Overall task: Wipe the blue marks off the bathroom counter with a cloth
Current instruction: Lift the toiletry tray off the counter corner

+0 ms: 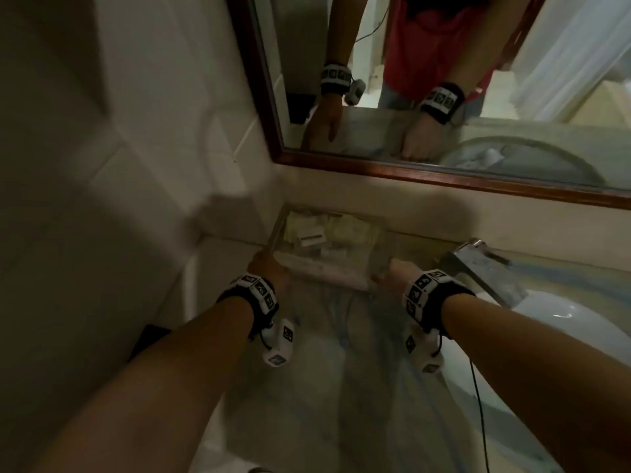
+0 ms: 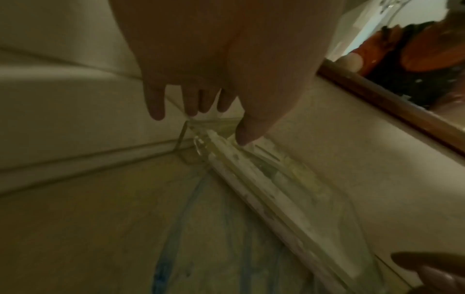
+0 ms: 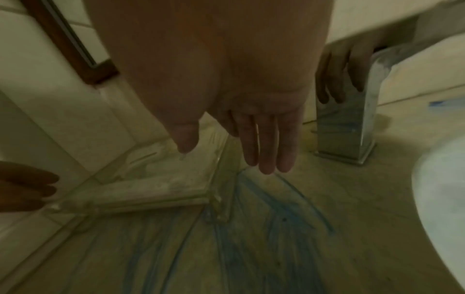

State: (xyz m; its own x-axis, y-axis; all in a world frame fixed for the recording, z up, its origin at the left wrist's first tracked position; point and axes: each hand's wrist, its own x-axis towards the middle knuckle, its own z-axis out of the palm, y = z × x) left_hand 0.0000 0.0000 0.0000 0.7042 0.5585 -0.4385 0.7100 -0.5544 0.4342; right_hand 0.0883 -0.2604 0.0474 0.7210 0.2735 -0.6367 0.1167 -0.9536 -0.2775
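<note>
Blue marks streak the beige bathroom counter between my forearms; they show more clearly in the wrist views. A clear plastic tray of pale sachets sits in the back corner. My left hand is at its near left corner, thumb tip by the rim, fingers straight. My right hand is at the near right corner, with the thumb over the tray and straight fingers down its outer wall. No cloth is in view.
A square chrome faucet stands just right of my right hand, with a white basin beyond it. A wood-framed mirror hangs above the backsplash. Tiled wall closes the left side.
</note>
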